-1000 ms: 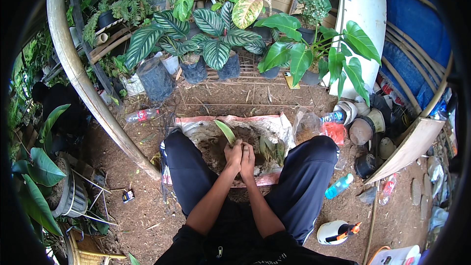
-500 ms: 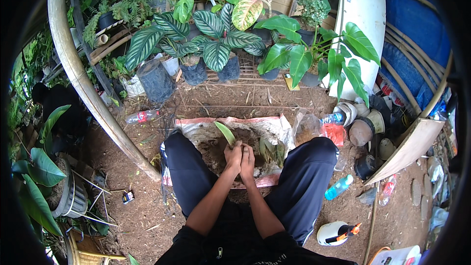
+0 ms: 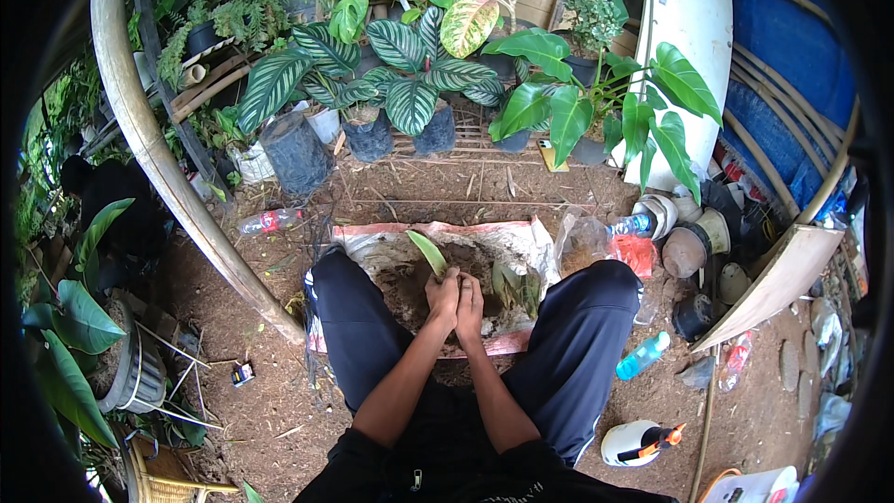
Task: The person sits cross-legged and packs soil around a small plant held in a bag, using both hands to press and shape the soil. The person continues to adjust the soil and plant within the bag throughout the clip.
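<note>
My left hand [image 3: 442,295] and my right hand [image 3: 469,305] are pressed together between my knees, fingers curled in. A thick green leaf cutting [image 3: 427,252] with a paler edge sticks up at a tilt from my left hand, which is closed around its lower end. What lies between the fingers of my right hand is hidden. Beneath both hands, dark soil [image 3: 396,291] is heaped on a spread white sack [image 3: 503,236] with reddish edges. Beside my right hand, a clump of leaves [image 3: 518,287], partly soil-coloured, rests on the sack.
Potted plants, one with striped leaves [image 3: 410,102], line the far side. A clear bottle [image 3: 271,221] lies left of the sack. To the right are a red plastic bag [image 3: 633,253], a turquoise bottle [image 3: 643,356], stacked pots [image 3: 687,250] and a spray bottle [image 3: 638,443]. A bamboo pole [image 3: 177,163] curves along the left.
</note>
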`<state>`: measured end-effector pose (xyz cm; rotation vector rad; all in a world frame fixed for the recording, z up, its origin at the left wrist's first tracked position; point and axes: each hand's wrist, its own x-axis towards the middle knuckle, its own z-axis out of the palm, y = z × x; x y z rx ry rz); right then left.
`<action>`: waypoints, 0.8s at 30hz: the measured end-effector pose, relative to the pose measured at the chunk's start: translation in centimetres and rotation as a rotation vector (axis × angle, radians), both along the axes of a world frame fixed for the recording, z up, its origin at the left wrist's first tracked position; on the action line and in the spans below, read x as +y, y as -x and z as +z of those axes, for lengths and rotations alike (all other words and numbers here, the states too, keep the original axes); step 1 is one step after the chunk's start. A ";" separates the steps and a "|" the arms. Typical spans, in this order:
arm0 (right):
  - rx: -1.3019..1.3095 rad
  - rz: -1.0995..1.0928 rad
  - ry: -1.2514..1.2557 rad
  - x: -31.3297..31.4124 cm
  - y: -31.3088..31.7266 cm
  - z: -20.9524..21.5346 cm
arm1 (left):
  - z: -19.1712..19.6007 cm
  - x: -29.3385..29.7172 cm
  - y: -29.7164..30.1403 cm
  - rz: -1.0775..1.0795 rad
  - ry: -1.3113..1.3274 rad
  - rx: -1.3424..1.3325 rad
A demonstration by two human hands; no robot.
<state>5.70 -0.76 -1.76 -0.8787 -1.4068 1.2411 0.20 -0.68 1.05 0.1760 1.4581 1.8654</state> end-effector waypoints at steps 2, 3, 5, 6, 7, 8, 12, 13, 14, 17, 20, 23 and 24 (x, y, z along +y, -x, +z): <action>0.020 0.011 -0.001 0.0 0.0 0.0 | 0.1 0.0 0.0 -0.002 -0.015 -0.016; 0.011 0.003 0.006 0.0 0.0 0.0 | 0.1 0.0 0.0 0.000 0.007 -0.019; 0.029 0.012 0.000 0.0 0.1 0.1 | 0.0 0.0 0.0 0.004 -0.026 -0.019; 0.019 0.003 0.008 0.0 0.1 0.1 | 0.0 0.1 0.0 0.008 -0.007 -0.016; 0.031 0.013 0.003 0.0 0.1 0.1 | -0.1 0.1 0.0 0.008 -0.025 -0.013; 0.031 0.015 0.007 0.0 0.1 0.1 | -0.1 0.1 0.0 0.008 -0.016 -0.008; 0.009 -0.001 0.014 -0.1 0.0 0.1 | -0.7 0.2 0.1 -0.010 -0.005 -0.004; 0.023 0.009 0.011 -0.1 0.0 0.1 | -0.8 0.3 0.2 -0.012 -0.025 -0.005; 0.026 0.011 0.011 -0.1 0.0 0.1 | -1.0 0.4 0.2 -0.012 -0.028 -0.005; 0.037 0.016 0.013 -0.1 0.0 0.0 | -1.2 0.6 0.2 -0.008 -0.025 -0.002; 0.048 0.020 0.015 0.0 0.0 -0.1 | -1.2 0.5 0.3 -0.021 -0.017 -0.007; 0.055 0.020 0.013 0.0 0.1 -0.1 | -1.1 0.5 0.2 -0.025 0.000 -0.008; 0.046 0.010 0.019 0.0 0.1 -0.2 | -1.0 0.5 0.2 -0.021 0.025 -0.009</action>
